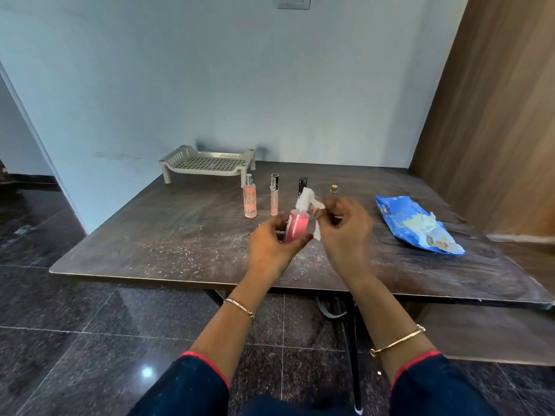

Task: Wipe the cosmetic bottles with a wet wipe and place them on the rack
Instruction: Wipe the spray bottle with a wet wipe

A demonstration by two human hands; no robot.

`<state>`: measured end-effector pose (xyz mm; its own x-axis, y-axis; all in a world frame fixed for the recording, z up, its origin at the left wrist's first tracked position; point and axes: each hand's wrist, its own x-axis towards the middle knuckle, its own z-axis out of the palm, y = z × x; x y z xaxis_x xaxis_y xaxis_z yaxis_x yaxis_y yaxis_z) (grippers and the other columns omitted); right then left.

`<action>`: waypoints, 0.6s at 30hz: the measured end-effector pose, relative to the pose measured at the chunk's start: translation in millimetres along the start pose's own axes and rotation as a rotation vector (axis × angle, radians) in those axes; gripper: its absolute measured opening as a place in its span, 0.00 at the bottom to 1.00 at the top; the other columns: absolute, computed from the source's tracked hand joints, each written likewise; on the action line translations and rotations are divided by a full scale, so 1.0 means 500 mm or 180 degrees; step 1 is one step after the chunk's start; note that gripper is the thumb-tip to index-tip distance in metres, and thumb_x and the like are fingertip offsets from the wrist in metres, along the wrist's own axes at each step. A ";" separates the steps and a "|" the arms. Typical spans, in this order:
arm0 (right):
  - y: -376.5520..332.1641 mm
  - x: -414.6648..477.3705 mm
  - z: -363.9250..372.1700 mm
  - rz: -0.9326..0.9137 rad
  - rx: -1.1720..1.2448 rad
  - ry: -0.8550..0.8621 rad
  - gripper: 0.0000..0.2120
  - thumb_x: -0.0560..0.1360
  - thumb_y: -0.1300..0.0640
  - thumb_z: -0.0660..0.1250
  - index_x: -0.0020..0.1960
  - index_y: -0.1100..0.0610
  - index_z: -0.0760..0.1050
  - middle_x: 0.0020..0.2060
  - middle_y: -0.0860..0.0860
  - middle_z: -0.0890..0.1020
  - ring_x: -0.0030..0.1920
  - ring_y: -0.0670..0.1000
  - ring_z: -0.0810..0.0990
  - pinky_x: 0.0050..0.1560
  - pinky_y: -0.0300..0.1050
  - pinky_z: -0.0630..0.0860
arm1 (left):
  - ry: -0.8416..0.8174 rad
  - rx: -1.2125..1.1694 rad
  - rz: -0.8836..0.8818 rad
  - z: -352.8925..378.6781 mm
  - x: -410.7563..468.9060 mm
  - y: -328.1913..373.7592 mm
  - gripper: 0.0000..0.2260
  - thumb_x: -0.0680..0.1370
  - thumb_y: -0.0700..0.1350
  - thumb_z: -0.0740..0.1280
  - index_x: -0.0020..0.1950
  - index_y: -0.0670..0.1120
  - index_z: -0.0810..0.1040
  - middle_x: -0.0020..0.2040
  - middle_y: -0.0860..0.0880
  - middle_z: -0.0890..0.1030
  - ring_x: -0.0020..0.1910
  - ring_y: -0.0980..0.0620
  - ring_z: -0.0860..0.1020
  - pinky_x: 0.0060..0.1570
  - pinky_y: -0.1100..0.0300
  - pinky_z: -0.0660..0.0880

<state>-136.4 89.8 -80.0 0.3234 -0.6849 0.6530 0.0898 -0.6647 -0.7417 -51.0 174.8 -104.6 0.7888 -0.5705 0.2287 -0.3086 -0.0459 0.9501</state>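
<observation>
A: Red liquid-filled bottle with white pump top (pixel 295 225) sat tilted above the table, white wet wipe (pixel 309 199) draped over its top.

B: Peach spray bottle (pixel 250 197), slim clear tube (pixel 274 195), black-capped bottle (pixel 302 185) stood upright in a row; perforated beige plastic rack (pixel 207 164) behind, unloaded.

A right hand (pixel 342 232), blurred, covers all but the gold cap of a small bottle (pixel 333 188) just beyond it. A white wipe (pixel 306 197) hides the top of the pink bottle (pixel 295 225) and the lower part of a black-capped bottle (pixel 302 184) behind. The left hand (pixel 270 247) conceals the pink bottle's base. Labels are too small to read.
</observation>
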 end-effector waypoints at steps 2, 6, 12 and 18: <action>0.002 -0.021 0.004 -0.1052 -0.1157 -0.0457 0.12 0.72 0.69 0.67 0.53 0.60 0.80 0.45 0.52 0.79 0.41 0.49 0.78 0.44 0.37 0.74 | 0.0108 0.0188 0.0066 0.004 -0.003 0.002 0.21 0.65 0.46 0.78 0.57 0.50 0.79 0.41 0.52 0.82 0.37 0.55 0.80 0.36 0.64 0.78; 0.015 -0.065 0.007 -0.1592 -0.2093 -0.0908 0.20 0.70 0.70 0.69 0.62 0.65 0.75 0.53 0.60 0.78 0.44 0.59 0.80 0.41 0.53 0.80 | 0.0203 0.0533 0.0304 0.002 -0.009 -0.008 0.17 0.66 0.47 0.76 0.50 0.59 0.74 0.39 0.53 0.81 0.36 0.55 0.80 0.36 0.57 0.79; 0.012 -0.017 -0.010 -0.2436 -0.2544 -0.1032 0.19 0.66 0.68 0.73 0.57 0.64 0.78 0.45 0.58 0.80 0.39 0.58 0.80 0.30 0.47 0.76 | 0.0194 0.1071 0.0539 0.001 -0.014 -0.011 0.19 0.67 0.51 0.74 0.56 0.58 0.74 0.44 0.54 0.81 0.41 0.54 0.80 0.41 0.54 0.79; 0.005 0.038 -0.005 -0.2980 -0.3013 -0.1413 0.11 0.68 0.67 0.70 0.51 0.63 0.79 0.43 0.57 0.79 0.40 0.55 0.79 0.34 0.46 0.77 | 0.0284 0.1674 0.0674 -0.010 -0.003 -0.021 0.24 0.69 0.51 0.75 0.63 0.53 0.73 0.55 0.49 0.79 0.51 0.48 0.80 0.51 0.49 0.78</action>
<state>-132.4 74.3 -68.9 0.7804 0.1503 0.6070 -0.1682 -0.8844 0.4353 -46.1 179.9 -113.9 0.7157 -0.5414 0.4413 -0.6698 -0.3528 0.6534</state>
